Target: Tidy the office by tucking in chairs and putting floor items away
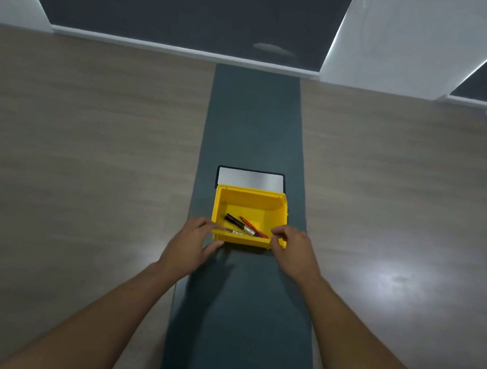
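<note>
Yellow bin [234, 202] on the dark centre strip [248, 120] of the table [83, 123], both hands at its near corners.
Left hand [190, 245] loosely curled, fingertips on near-left rim, thumb at the front wall. Right hand [295, 252] curled over near-right corner. Black marker [237, 222] and red pen [252, 226] inside; silver plate [249, 179] just behind.

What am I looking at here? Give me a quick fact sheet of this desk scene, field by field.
Surface: wood-look desk with a dark green strip down the middle
Bin: yellow bin, open-topped, on the strip
Contents: black marker, red pen
Behind bin: flat silver panel, dark-framed
Left hand: at the bin's near-left corner, fingers open
Right hand: at the bin's near-right corner, fingers curled over the rim
Firmness of grip: cannot tell
</note>
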A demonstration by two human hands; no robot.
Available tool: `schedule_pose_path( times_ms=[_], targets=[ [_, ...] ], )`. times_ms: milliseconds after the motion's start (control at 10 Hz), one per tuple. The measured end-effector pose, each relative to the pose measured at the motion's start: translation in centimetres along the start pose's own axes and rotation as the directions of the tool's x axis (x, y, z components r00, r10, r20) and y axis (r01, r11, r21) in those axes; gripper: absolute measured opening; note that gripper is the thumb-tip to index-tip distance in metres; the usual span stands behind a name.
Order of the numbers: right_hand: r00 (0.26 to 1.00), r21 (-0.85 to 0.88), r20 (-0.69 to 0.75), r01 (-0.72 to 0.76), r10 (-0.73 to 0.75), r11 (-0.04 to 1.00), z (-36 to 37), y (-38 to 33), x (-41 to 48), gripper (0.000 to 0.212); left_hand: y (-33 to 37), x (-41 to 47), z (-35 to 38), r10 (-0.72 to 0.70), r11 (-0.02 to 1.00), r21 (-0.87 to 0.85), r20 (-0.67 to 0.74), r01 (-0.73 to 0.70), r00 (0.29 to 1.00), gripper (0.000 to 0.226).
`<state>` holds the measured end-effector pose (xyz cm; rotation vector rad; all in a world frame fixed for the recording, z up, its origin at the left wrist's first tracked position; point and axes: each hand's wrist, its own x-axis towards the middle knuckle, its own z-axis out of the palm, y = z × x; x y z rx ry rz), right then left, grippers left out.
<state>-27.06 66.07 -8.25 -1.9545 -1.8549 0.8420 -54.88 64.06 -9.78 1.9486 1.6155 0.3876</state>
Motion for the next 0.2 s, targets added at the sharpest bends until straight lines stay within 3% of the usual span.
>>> schedule_pose_path(
  times_ms=[200],
  targets=[
    [1.000, 0.037, -0.024, 0.003, -0.002, 0.999, 1.0, 1.0, -4.1, 0.011, -0.1, -3.1, 1.3, -0.005, 1.000, -0.005, 0.005, 0.006, 1.000, 0.050]
  ],
)
